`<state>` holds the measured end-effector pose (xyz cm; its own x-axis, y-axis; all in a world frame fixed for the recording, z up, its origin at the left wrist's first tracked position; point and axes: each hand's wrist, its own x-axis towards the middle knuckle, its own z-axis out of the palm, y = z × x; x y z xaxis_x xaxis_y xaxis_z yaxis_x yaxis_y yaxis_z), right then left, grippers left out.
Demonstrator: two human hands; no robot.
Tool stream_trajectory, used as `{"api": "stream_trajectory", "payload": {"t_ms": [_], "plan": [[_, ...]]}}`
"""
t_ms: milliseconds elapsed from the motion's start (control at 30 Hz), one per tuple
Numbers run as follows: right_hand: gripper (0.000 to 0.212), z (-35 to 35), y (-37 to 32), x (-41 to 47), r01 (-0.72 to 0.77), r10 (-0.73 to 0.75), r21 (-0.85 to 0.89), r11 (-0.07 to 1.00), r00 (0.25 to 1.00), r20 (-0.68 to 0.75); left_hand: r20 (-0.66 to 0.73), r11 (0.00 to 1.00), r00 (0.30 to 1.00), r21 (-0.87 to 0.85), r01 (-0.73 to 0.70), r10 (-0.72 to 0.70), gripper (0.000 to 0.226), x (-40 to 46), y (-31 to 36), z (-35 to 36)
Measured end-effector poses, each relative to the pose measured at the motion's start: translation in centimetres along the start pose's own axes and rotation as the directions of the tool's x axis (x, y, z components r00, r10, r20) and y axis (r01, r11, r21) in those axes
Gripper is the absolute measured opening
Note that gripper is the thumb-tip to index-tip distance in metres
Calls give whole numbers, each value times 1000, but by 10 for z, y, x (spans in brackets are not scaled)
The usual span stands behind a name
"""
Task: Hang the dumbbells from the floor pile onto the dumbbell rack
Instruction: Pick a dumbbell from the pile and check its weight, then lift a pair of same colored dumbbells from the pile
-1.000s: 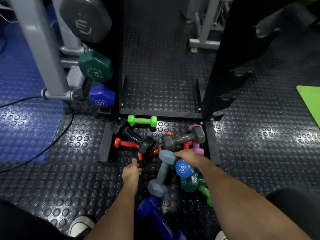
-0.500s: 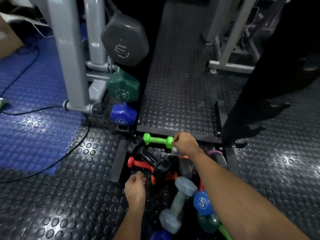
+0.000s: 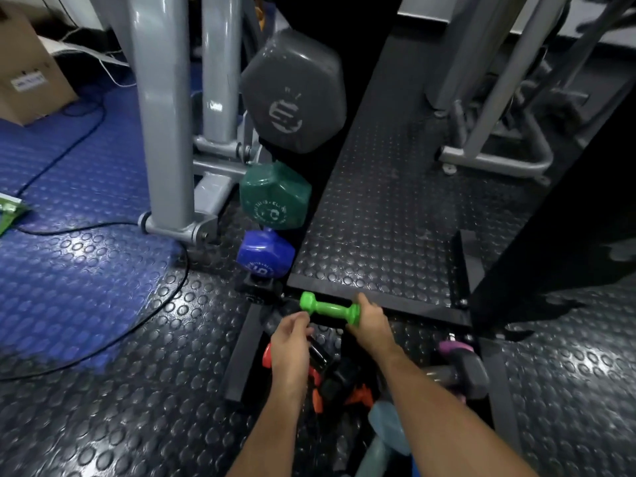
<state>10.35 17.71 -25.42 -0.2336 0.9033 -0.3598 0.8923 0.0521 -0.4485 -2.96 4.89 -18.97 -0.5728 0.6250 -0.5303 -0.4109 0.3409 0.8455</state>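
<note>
A small bright green dumbbell (image 3: 328,307) is lifted just above the floor pile, in front of the black rack's base bar (image 3: 406,304). My right hand (image 3: 371,325) grips its right end. My left hand (image 3: 292,339) reaches to its left end, fingers at the handle. Below my hands lies the pile: red (image 3: 266,356), black (image 3: 330,373), orange (image 3: 358,395), grey (image 3: 461,373), purple (image 3: 454,346) and pale blue-grey (image 3: 389,432) dumbbells. On the rack's left side hang a large grey (image 3: 292,94), a green (image 3: 275,196) and a blue (image 3: 265,254) dumbbell.
The rack's black right upright (image 3: 550,201) rises at the right. A grey machine frame (image 3: 161,115) stands left of the rack, another (image 3: 481,132) behind it. A black cable (image 3: 137,325) crosses the blue and black studded floor. A cardboard box (image 3: 27,70) sits far left.
My right hand has gone from the blue dumbbell in the pile forward to the green dumbbell and lifted it. My left hand has come up to its other end. The view has tilted up.
</note>
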Motion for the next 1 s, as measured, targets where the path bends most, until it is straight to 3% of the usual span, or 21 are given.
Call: {"api": "stream_trajectory", "payload": {"t_ms": [200, 433, 633, 700, 1000], "plan": [[60, -17, -1, -10, 21, -21, 0, 1000, 999, 31, -41, 995, 996, -73, 74, -77, 12, -1, 7, 3], [45, -76, -43, -42, 94, -88, 102, 990, 995, -53, -5, 976, 982, -108, 190, -191, 12, -22, 24, 12], [52, -143, -56, -94, 7, 23, 296, 955, 995, -98, 93, 940, 946, -116, 321, -312, 10, -63, 50, 12], [61, -158, -62, -116, 4, 35, 385, 923, 995, -93, 147, 928, 933, -133, 348, -329, 25, -75, 56, 15], [46, -188, -91, -193, 111, -76, 260, 959, 987, -142, 318, 832, 891, -353, 428, -324, 49, -120, 108, 1]]}}
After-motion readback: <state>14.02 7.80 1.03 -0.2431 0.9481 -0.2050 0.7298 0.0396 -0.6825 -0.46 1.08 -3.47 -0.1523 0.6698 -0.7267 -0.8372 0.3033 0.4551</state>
